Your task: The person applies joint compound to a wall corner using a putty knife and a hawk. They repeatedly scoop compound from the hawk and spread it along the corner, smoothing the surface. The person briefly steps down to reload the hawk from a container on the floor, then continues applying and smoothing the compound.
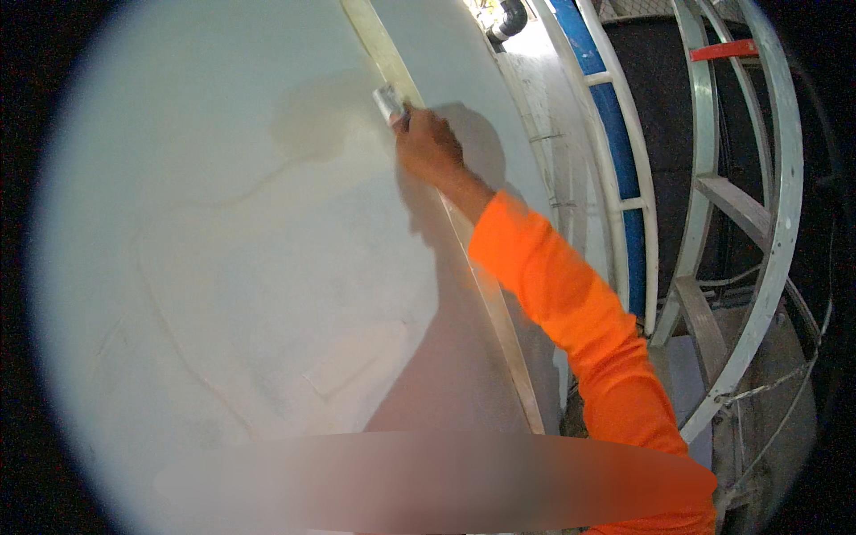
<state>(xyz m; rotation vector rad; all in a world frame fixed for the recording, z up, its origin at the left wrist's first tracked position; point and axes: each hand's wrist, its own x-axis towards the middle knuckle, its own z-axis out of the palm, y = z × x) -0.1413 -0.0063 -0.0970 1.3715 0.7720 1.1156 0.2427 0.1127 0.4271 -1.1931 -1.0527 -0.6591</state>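
Observation:
My right hand (431,147), in an orange sleeve, reaches up from the lower right. Its fingers are closed around what looks like a putty knife (389,102) with a pale, shiny blade; most of the handle is hidden in the grip. The blade lies at or close to a large, smooth, pale surface (223,267), beside a long yellowish strip (499,325) that runs down it at a slant. My wrist crosses over this strip. Faint lines and a darker patch mark the surface to the left of the blade. My left hand is out of the picture.
An aluminium stepladder (782,196) with a red crosspiece stands at the right. Between it and the pale surface is a white pipe frame (631,203) with blue panels (615,125). A black pipe elbow (510,20) shows at the top. A blurred band covers the lower edge.

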